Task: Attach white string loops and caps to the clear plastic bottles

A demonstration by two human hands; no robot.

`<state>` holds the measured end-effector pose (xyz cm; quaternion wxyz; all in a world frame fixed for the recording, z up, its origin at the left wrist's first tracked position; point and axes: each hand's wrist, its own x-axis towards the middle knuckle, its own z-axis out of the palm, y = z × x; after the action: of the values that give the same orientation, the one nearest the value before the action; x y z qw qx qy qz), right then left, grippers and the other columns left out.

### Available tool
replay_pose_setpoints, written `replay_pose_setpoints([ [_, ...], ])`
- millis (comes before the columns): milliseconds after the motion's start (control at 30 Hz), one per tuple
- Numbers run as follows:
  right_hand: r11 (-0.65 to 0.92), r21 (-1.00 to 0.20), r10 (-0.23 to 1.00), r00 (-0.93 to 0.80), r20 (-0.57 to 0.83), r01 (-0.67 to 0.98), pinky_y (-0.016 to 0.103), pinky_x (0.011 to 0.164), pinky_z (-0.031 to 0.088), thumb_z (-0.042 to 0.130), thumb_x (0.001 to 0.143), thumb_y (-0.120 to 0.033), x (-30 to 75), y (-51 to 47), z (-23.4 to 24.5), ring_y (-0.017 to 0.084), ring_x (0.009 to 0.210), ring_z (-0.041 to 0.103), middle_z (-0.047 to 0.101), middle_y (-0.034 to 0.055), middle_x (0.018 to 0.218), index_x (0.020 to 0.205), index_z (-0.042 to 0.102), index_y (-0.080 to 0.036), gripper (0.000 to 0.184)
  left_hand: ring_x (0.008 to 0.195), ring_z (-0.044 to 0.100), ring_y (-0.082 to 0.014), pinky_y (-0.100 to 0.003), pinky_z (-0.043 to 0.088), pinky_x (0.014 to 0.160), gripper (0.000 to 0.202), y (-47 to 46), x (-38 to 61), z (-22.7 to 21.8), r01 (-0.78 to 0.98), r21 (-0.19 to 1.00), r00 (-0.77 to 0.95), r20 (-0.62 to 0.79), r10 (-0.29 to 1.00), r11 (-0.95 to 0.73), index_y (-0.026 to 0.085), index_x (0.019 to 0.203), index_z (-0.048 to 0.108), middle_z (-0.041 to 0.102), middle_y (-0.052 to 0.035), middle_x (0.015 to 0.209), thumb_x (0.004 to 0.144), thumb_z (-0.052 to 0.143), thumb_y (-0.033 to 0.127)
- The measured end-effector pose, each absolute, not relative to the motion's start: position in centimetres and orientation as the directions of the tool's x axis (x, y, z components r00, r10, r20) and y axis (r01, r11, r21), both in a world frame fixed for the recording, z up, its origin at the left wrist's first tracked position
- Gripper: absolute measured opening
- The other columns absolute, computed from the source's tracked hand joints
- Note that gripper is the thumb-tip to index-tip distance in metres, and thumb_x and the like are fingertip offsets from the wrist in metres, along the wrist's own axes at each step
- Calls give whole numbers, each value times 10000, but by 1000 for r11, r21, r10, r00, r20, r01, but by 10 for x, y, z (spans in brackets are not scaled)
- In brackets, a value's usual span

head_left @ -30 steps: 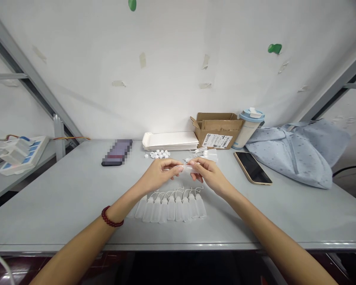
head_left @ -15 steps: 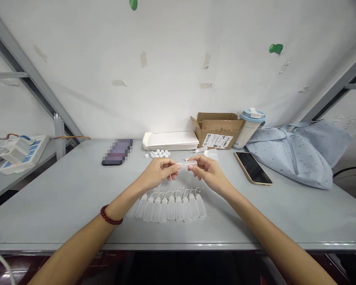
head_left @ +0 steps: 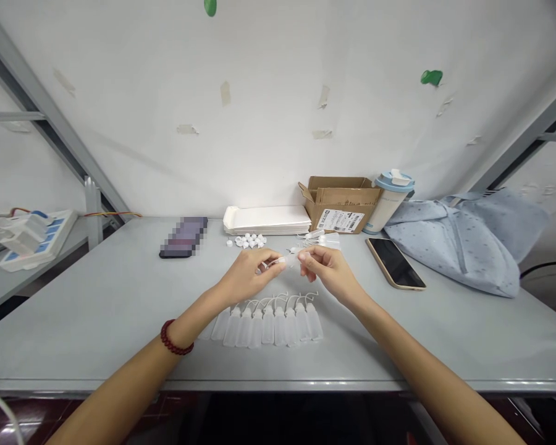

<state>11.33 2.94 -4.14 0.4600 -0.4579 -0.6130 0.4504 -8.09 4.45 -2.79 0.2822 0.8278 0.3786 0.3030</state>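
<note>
My left hand and my right hand meet above the grey table, fingers pinched on a small translucent plastic bottle held between them. Which hand grips the cap end I cannot tell. Below the hands lies a row of several small translucent squeeze bottles with thin tethered caps, side by side. A red bead bracelet circles my left wrist.
At the back stand a heap of small white caps, a stack of white trays, an open cardboard box and a lidded cup. A phone and light blue cloth lie right; a dark phone left.
Both hands stayed together over the bottle row, shifting slightly as the fingers work the small bottle. The bottle turned a little between the fingertips.
</note>
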Motion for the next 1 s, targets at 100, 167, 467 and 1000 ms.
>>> replay_pose_setpoints([
  [100, 196, -973, 970, -167, 174, 123, 246, 507, 404, 606, 758, -500, 113, 28, -39, 91, 494, 473, 577, -8, 590, 785, 596, -155, 346, 711, 595, -152, -249, 450, 642, 378, 45, -82, -27, 396, 807, 561, 166, 811, -439, 148, 761, 633, 662, -41, 772, 896, 413, 424],
  [167, 205, -971, 967, -180, 182, 119, 244, 510, 407, 606, 762, -493, 113, 28, -39, 91, 503, 476, 585, -5, 609, 820, 601, -153, 344, 690, 596, -148, -253, 463, 638, 409, 45, -82, -28, 355, 860, 572, 110, 813, -366, 138, 753, 625, 662, -50, 779, 895, 405, 451],
  [467, 261, -931, 953, -221, 206, 256, 241, 516, 400, 520, 821, -515, 114, 28, -43, 101, 492, 494, 567, -14, 575, 776, 568, -171, 351, 651, 579, -134, -232, 435, 610, 377, 42, -82, -22, 373, 842, 570, 124, 813, -390, 138, 666, 589, 617, -23, 677, 888, 435, 401],
  [1000, 253, -913, 962, -181, 203, 320, 249, 534, 363, 457, 860, -503, 112, 29, -42, 98, 458, 446, 490, -32, 463, 553, 454, -185, 443, 712, 552, -142, -242, 408, 619, 245, 43, -79, -32, 474, 575, 574, 372, 729, -667, 167, 837, 590, 624, -23, 774, 918, 411, 315],
])
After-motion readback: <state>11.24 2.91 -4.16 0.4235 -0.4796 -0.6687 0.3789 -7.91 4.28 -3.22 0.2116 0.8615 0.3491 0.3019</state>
